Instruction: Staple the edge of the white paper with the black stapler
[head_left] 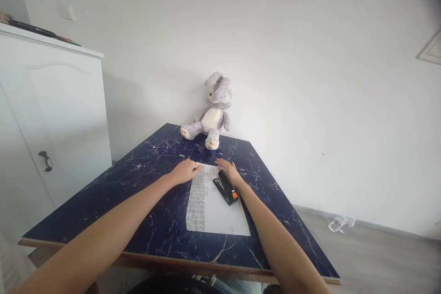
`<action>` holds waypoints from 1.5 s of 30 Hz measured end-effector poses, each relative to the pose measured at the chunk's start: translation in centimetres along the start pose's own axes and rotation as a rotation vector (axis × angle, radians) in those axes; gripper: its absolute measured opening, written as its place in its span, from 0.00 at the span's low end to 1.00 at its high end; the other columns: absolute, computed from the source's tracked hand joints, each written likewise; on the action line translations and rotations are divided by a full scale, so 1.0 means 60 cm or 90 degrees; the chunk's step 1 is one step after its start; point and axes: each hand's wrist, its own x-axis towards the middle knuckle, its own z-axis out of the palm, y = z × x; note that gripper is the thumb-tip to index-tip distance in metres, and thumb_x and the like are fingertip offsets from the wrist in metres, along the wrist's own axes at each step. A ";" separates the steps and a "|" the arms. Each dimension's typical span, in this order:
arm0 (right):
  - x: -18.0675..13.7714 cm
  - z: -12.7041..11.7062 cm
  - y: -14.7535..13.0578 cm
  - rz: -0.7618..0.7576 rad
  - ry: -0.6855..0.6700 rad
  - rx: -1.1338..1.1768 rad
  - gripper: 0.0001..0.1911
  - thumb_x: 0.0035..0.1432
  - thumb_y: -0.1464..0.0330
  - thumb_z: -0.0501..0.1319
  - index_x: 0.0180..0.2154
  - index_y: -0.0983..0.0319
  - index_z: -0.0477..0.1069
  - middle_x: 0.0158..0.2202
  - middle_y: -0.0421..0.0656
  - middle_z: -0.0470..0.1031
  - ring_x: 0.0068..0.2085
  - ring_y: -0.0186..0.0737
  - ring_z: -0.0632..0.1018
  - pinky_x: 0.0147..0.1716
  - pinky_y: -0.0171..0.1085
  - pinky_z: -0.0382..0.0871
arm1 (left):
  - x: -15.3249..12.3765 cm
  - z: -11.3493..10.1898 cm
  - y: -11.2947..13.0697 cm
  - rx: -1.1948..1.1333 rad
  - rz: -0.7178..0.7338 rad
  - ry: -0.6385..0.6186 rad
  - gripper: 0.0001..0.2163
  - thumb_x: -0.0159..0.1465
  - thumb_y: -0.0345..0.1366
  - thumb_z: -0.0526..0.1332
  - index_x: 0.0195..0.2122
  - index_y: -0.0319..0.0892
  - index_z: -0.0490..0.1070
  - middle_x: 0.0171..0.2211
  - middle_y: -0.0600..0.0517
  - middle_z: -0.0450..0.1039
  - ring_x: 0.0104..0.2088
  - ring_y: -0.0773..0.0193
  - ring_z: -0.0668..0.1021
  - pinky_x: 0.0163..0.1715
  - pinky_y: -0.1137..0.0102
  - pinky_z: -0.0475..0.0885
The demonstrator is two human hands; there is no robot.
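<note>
A white printed sheet of paper (215, 209) lies on the dark blue marble-patterned table (144, 211). A black stapler with an orange end (225, 187) rests on the sheet's upper right part. My left hand (185, 171) lies at the sheet's far left corner, fingers curled down onto the paper edge. My right hand (228, 170) rests flat at the sheet's far edge, fingers stretched out, just beyond the stapler and touching its far end.
A grey and white plush rabbit (212, 112) sits at the table's far edge against the white wall. A white cabinet (51, 124) stands to the left. A plastic bottle (339, 223) lies on the floor at right. A small pale bit (181, 155) lies on the table.
</note>
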 end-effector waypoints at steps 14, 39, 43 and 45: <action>-0.092 -0.093 -0.063 -0.154 -0.147 0.164 0.21 0.63 0.53 0.61 0.51 0.58 0.74 0.48 0.45 0.77 0.45 0.45 0.76 0.45 0.40 0.70 | -0.001 0.013 -0.015 0.114 0.003 -0.093 0.09 0.67 0.43 0.57 0.32 0.45 0.72 0.26 0.50 0.73 0.28 0.58 0.75 0.33 0.68 0.63; -0.076 -0.022 -0.112 -0.161 0.104 -0.214 0.25 0.64 0.77 0.52 0.61 0.56 0.65 0.59 0.49 0.70 0.54 0.50 0.74 0.48 0.45 0.70 | 0.013 0.022 -0.007 -0.536 -0.234 -0.005 0.21 0.70 0.56 0.53 0.41 0.41 0.68 0.26 0.51 0.74 0.23 0.63 0.75 0.27 0.68 0.71; -0.076 -0.008 -0.128 -0.263 0.109 -0.394 0.26 0.68 0.76 0.49 0.64 0.54 0.62 0.65 0.50 0.65 0.61 0.57 0.66 0.52 0.52 0.66 | 0.012 0.025 0.004 -0.748 -0.177 -0.034 0.13 0.63 0.42 0.69 0.40 0.39 0.71 0.39 0.45 0.78 0.39 0.62 0.81 0.42 0.68 0.75; -0.075 -0.002 -0.129 -0.265 0.114 -0.406 0.26 0.68 0.76 0.49 0.64 0.54 0.62 0.65 0.50 0.65 0.60 0.57 0.67 0.51 0.52 0.66 | 0.012 0.027 0.002 -0.737 -0.192 -0.025 0.12 0.60 0.38 0.72 0.37 0.37 0.73 0.37 0.44 0.78 0.37 0.63 0.81 0.43 0.68 0.76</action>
